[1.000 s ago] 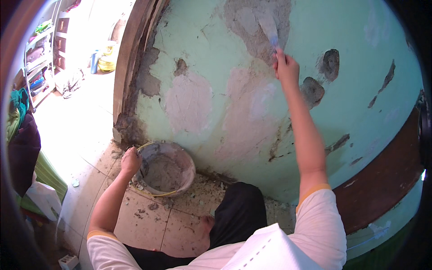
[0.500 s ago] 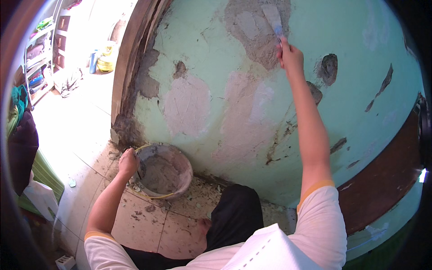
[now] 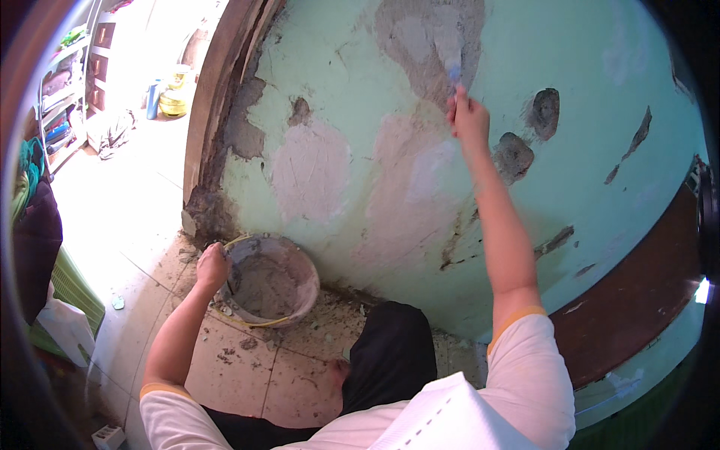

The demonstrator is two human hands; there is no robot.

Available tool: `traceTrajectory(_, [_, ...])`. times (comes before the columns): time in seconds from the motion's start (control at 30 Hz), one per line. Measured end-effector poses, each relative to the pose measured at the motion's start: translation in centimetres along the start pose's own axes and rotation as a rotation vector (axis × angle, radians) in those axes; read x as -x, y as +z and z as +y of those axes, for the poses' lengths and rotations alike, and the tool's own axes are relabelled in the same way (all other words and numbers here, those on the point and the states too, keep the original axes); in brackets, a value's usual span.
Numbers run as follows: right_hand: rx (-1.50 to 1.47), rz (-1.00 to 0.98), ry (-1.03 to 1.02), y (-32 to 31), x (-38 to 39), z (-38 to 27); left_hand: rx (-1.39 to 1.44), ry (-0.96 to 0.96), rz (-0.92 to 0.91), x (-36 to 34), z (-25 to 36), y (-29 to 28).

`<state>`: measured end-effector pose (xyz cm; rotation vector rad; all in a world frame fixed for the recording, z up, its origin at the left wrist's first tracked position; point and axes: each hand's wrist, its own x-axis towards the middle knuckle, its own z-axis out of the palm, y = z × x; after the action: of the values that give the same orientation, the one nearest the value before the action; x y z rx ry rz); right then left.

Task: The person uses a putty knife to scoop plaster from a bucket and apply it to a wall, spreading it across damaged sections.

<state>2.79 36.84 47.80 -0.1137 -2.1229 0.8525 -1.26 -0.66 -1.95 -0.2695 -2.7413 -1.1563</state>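
My right hand (image 3: 470, 124) is closed around the handle of a putty knife (image 3: 452, 56), reaching high up the wall. The knife's wide blade lies against a rough, grey patch (image 3: 416, 67) where the green paint is gone. Pale filler shows beside the blade and to its left. Low on the left, my left hand (image 3: 214, 268) is closed at the near-left rim of a round bucket (image 3: 306, 300). Its fingertips are partly hidden, but it appears to grip the rim. Inside the bucket is wet grey mortar (image 3: 266, 285); a thin yellow handle hangs around the rim.
The green wall (image 3: 322, 90) has smoothed pale patches (image 3: 311, 172) and bare holes (image 3: 514, 157). A worn wooden door frame (image 3: 214, 97) borders a bright doorway at left. Crumbs of plaster litter the floor tiles (image 3: 232, 375). A green crate (image 3: 79, 296) stands far left; my bent knee (image 3: 394, 352) is near the wall.
My right hand has drawn the putty knife slightly down and to the left over the grey patch, its blade now more upright. My left hand stays at the bucket.
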Motion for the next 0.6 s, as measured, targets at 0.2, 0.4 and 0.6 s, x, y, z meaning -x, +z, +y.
traceTrajectory(0.2, [-0.025, 0.032, -0.186, 2.4, -0.7, -2.6, -0.004, 0.018, 0.049, -0.1, 0.3, 0.0])
traceTrajectory(0.4, [0.15, 0.058, -0.157, 1.3, 0.8, 3.8, -0.026, 0.027, 0.02, -0.4, 0.5, 0.0])
traceTrajectory(0.6, [0.015, 0.03, -0.104, -0.4, 3.8, 0.0, -0.023, -0.001, 0.016, 0.3, 0.0, -0.2])
